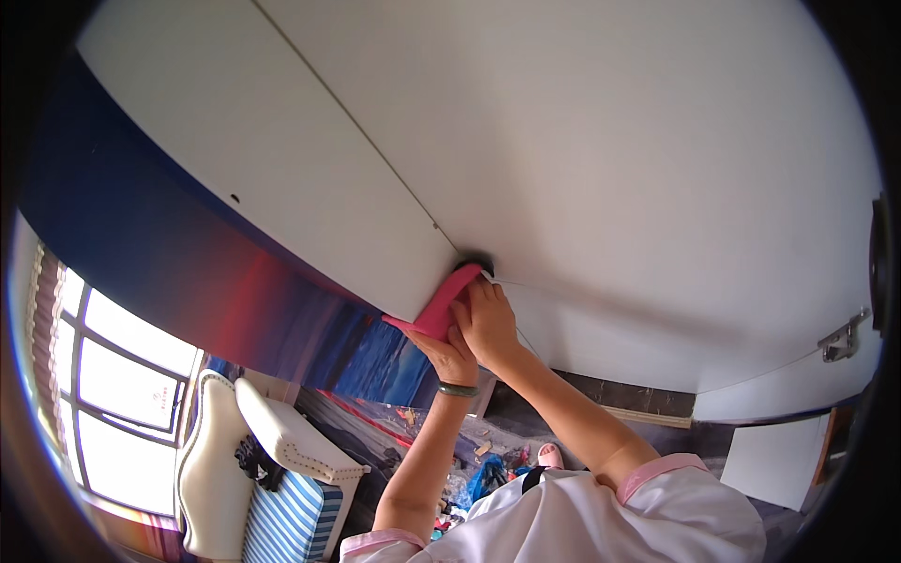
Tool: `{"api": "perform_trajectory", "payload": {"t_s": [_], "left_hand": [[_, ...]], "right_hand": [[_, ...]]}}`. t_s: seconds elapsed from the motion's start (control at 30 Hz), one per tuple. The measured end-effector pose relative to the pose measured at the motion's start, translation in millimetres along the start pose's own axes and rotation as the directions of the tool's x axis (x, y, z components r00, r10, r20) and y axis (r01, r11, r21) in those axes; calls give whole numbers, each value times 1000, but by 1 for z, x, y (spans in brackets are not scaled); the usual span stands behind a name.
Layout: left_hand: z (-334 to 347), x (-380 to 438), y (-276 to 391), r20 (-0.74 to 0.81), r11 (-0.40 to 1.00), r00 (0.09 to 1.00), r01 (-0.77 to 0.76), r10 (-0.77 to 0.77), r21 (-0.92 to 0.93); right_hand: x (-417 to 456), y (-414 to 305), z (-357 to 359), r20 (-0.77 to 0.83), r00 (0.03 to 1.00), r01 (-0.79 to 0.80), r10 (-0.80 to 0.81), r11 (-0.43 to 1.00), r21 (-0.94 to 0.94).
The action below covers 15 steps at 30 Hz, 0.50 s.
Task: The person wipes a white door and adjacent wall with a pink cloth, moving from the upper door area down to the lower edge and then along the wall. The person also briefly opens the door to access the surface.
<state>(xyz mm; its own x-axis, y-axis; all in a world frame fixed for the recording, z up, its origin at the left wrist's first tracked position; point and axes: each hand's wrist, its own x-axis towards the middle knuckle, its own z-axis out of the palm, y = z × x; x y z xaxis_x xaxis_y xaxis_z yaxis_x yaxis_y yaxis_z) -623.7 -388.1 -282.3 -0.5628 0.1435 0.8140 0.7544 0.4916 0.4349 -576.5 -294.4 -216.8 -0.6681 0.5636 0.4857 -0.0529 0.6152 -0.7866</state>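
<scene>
A bright pink cloth (440,310) is folded over the edge of a white panel (338,211), close to where the panel meets a larger white board (598,176). My left hand (447,352), with a dark green bangle at the wrist, holds the cloth from below at the panel's edge. My right hand (487,320) presses its fingers on the cloth, near a black round opening or fitting (482,262) at the corner. The front of the panel bears a blue and red picture (246,302).
A metal hinge (842,339) juts out at the right. Below left stands a cream armchair (281,436) with a blue-striped seat, beside a window (127,366). Plastic bags (486,482) and scraps litter the floor. A white board (774,457) is at lower right.
</scene>
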Motion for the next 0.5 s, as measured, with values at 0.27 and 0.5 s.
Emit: {"api": "perform_trajectory", "payload": {"t_s": [0.27,0.5], "left_hand": [[-19,72,29,10,951,997,75,-75,-301],[-7,29,5,198,671,940,337,-277,-660]], "right_hand": [[34,-48,-14,-240,945,285,-223,921,267],[-5,-7,11,-179,954,237,-240,971,-39]]}}
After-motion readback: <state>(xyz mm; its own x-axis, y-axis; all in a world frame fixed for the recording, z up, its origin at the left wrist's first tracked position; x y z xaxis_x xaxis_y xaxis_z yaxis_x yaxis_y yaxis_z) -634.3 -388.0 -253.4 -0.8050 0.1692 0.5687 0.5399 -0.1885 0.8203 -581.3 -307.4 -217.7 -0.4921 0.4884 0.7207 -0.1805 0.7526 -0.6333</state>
